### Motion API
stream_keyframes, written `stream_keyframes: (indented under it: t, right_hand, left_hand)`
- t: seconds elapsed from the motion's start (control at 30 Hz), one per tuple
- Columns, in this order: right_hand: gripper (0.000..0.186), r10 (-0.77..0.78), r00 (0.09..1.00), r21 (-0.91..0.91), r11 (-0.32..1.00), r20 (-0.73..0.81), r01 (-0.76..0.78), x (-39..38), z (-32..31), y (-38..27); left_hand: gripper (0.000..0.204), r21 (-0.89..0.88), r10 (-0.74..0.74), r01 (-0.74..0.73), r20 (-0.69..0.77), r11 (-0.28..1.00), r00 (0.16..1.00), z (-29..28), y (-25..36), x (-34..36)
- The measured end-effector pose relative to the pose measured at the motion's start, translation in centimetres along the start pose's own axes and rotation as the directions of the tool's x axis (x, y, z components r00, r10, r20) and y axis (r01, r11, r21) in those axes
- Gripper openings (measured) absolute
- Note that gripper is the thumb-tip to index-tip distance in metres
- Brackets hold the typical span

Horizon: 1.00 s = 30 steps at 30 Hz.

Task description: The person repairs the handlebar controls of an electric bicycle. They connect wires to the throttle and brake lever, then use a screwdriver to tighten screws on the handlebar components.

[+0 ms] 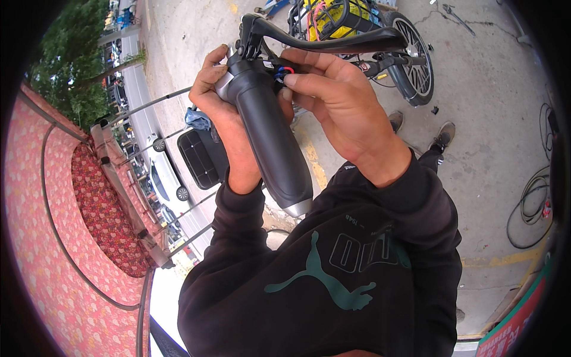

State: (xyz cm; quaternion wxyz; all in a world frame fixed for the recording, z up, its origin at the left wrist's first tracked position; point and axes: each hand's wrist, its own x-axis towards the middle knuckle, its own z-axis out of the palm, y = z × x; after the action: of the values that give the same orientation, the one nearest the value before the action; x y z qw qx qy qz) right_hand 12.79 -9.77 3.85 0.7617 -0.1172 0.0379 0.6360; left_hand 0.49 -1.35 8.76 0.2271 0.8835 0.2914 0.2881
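Observation:
A black handlebar grip (270, 134) with a silver end cap (297, 208) slants across the view toward me. My left hand (220, 98) is wrapped round the grip's far end, beside the collar. From that end a black brake lever (357, 41) reaches out to the right. Just below the lever, thin red and blue wires (286, 71) come out near the collar. My right hand (348, 104) pinches at these wires with thumb and fingertips, its palm toward me. The fingertips partly cover the wire ends.
Behind my hands are a bicycle wheel (413, 59) and a black wire basket (333, 24) holding a yellow package. A coiled hose (523, 208) lies on the concrete at right. A pink patterned canopy (65, 208) fills the left, with a white car (160, 172) beyond.

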Motion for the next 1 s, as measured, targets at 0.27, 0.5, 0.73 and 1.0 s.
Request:
stream_keyframes:
  t: [0.27,0.5,0.73,1.0]
  right_hand:
    - [0.030,-0.127,0.988,-0.269,0.958,-0.092,0.098,0.0,1.5,-0.5]
    - [0.029,-0.168,0.968,-0.825,0.507,0.188,0.248,1.0,0.3,-3.9]
    - [0.027,-0.343,0.871,-0.901,0.131,0.351,0.414,0.6,0.5,-3.1]
    - [0.020,-0.304,0.819,-0.866,-0.042,0.487,0.499,1.2,1.0,-4.1]
  left_hand:
    - [0.084,-0.004,0.020,-0.020,0.004,1.000,1.000,-0.1,-0.1,0.0]
    - [0.084,-0.015,0.051,-0.051,0.015,0.999,0.999,0.0,-0.2,0.1]
    - [0.084,-0.048,0.031,-0.031,-0.005,0.998,1.000,0.3,-0.3,0.0]
    - [0.084,-0.114,0.028,-0.031,-0.026,0.993,0.999,0.4,-0.8,-0.1]
